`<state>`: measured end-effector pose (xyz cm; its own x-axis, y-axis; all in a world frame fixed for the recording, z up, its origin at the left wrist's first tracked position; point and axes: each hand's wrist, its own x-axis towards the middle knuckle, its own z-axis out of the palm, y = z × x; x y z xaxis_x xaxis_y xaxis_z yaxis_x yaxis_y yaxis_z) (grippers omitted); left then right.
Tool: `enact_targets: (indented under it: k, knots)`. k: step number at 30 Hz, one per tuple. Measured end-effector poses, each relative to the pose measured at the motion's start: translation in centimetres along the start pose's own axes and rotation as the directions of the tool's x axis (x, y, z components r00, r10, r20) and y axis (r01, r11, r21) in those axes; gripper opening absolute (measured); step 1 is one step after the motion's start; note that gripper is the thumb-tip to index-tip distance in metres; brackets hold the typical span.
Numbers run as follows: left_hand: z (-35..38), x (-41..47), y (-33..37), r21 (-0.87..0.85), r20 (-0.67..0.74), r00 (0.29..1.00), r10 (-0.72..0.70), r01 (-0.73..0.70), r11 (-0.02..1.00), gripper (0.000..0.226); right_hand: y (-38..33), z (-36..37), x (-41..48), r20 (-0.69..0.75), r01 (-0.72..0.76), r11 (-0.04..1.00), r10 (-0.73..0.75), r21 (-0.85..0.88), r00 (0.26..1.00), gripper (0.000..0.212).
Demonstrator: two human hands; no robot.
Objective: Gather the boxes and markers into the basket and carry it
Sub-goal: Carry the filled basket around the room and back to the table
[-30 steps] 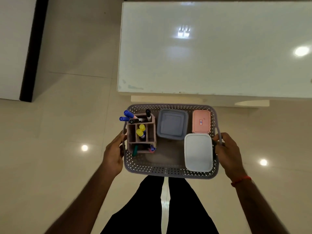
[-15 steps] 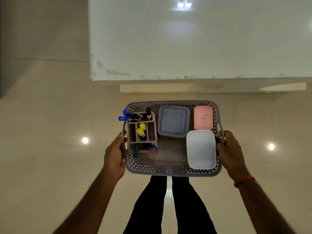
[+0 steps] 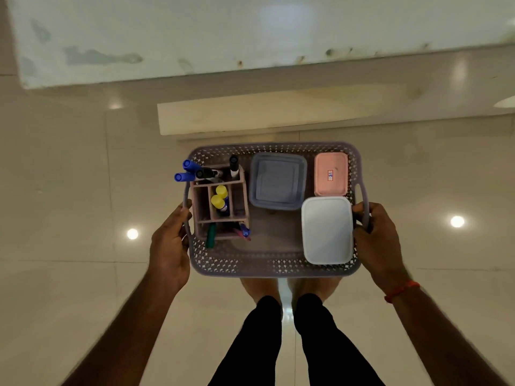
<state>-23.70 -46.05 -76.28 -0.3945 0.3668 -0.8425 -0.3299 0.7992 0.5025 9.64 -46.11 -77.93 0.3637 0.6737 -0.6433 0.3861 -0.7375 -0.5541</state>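
Note:
I hold a grey perforated basket [image 3: 274, 267] level above the floor, in front of my legs. My left hand [image 3: 170, 242] grips its left handle and my right hand [image 3: 376, 236] grips its right handle. Inside, at the left, stands a pink divided holder [image 3: 202, 203] with blue, black, yellow-capped and green markers [image 3: 218, 200]. A grey lidded box [image 3: 277, 181] sits in the middle at the far side. A pink box [image 3: 331, 174] with a small label lies at the far right, and a white box [image 3: 327, 229] lies just nearer than it.
A white table [image 3: 250, 32] with a worn front edge spans the top of the view, its pale base [image 3: 278, 112] on the floor beyond the basket. Glossy beige floor tiles with light reflections surround me. My legs in black trousers are below the basket.
The table edge has slid up and out toward the top of the view as I back away. The basket stays level in both hands, its contents unmoved.

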Motion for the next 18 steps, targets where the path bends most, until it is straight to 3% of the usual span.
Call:
enact_targets:
  k: [6, 14, 18]
  knots:
    - [1.1, 2.9, -0.2, 0.027, 0.023, 1.0, 0.011, -0.012, 1.0, 0.03, 0.4, 1.0, 3.0, -0.002, 0.045, 0.998, -0.045, 0.035, 0.999, 0.041]
    - [4.5, 5.9, 3.2, 0.045, 0.121, 0.989, -0.087, 0.082, 0.996, 0.037, -1.6, 2.0, 7.9, 0.041, 0.037, 0.997, -0.039, 0.061, 0.998, 0.05]
    - [6.0, 7.4, 5.1, 0.044, 0.171, 0.977, -0.131, 0.125, 0.991, 0.031, -2.3, 2.7, 9.8, 0.042, 0.063, 0.995, -0.066, 0.074, 0.997, 0.049]
